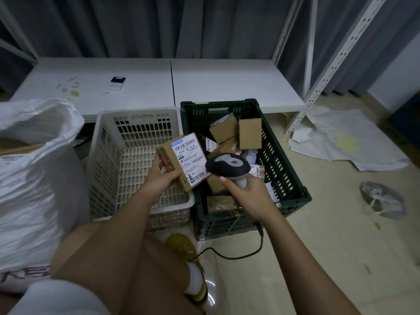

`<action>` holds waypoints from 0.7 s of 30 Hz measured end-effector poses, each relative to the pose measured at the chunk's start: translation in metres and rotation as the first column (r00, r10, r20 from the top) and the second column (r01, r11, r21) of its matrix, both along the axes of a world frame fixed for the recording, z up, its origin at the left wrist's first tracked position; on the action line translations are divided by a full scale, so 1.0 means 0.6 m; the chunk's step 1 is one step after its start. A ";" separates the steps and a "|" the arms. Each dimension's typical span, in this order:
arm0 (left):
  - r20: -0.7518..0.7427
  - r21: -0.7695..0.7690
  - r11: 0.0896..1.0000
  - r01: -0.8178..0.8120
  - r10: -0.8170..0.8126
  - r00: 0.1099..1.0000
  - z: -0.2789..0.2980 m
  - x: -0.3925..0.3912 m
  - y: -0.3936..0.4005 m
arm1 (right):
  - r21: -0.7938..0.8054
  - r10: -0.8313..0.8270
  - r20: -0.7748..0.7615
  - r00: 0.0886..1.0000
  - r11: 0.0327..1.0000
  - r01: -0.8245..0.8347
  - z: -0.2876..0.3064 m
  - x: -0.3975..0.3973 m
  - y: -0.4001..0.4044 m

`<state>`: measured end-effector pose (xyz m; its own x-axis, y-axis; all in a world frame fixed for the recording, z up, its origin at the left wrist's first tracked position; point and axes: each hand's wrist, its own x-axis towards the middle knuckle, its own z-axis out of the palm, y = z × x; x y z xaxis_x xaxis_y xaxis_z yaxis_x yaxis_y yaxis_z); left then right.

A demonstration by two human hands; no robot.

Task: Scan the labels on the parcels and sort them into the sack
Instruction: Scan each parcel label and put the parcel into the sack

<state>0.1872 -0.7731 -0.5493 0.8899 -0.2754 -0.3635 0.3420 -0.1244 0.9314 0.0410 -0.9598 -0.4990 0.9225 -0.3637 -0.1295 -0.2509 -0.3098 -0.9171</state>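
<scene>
Sack (34, 178) bulges white at our near left, mouth open toward the far side, well apart from the parcel we hold. Right of it stands the white basket (136, 123), and touching that on its right the green crate (284, 169), where more parcels (234, 130) lie jumbled.

Our left hand (159, 178) grips the parcel (181, 160) by its near-left edge, fingers curled round it, label (189, 160) tilted up over the gap between basket and crate. Our right hand (250, 196) wraps the scanner (227, 167) handle, its head just beside the label's right edge.

We judge the scan may miss: the scanner head sits very close to the label and off to one side, so the beam could fall short of the barcodes. The parcel, held by one edge only, could slip into the basket. The cord (238, 253) trails across the floor by our shoe (188, 258) and could snag.

Far off, a small device (116, 83) rests on the low shelf (227, 83).
</scene>
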 end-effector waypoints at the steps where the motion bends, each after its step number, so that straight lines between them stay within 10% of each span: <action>1: 0.002 0.000 1.000 0.000 0.000 1.000 0.001 0.000 0.000 | -0.019 0.018 -0.011 1.000 1.000 -0.018 0.000 -0.003 -0.001; 21: 0.029 -0.033 0.999 -0.040 0.041 0.999 0.008 -0.006 0.003 | -0.003 0.042 0.033 0.999 0.999 -0.042 0.002 -0.004 -0.001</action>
